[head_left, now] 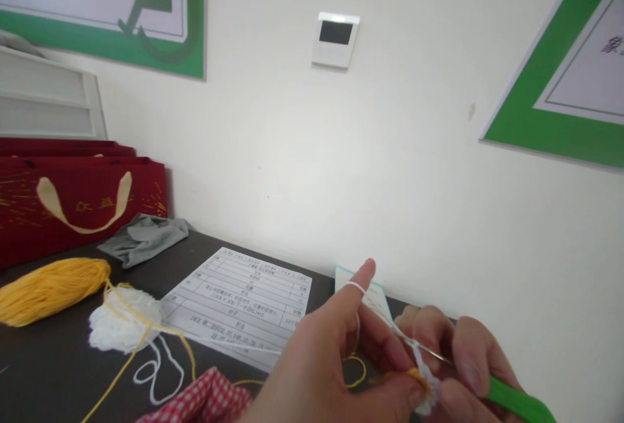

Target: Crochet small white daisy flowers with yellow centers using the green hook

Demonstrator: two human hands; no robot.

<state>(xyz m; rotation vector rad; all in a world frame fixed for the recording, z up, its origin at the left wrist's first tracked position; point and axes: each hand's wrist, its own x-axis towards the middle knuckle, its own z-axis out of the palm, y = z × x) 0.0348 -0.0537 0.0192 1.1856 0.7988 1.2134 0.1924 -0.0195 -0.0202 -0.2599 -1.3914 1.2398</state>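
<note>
White yarn ball [113,333] lies left of printed paper sheet [238,299]; rightward, left hand [336,371] pinches yellow-white crochet [431,389], right hand [472,355] grips green-handled metal hook [517,399], slanting sheetward.

A dark tabletop [43,364] is supporting red bags [97,182] toward its back-left corner, with a grey cloth [146,241] lying just in front. A yellow skein [53,290] is resting beside a white yarn ball [124,319]. Nearer the back edge, a printed sheet [234,306] is lying flat (a teal-edged card [342,278], partly hidden, is showing to its right), while a checked cloth [205,400] is bunching farther from that edge.
</note>
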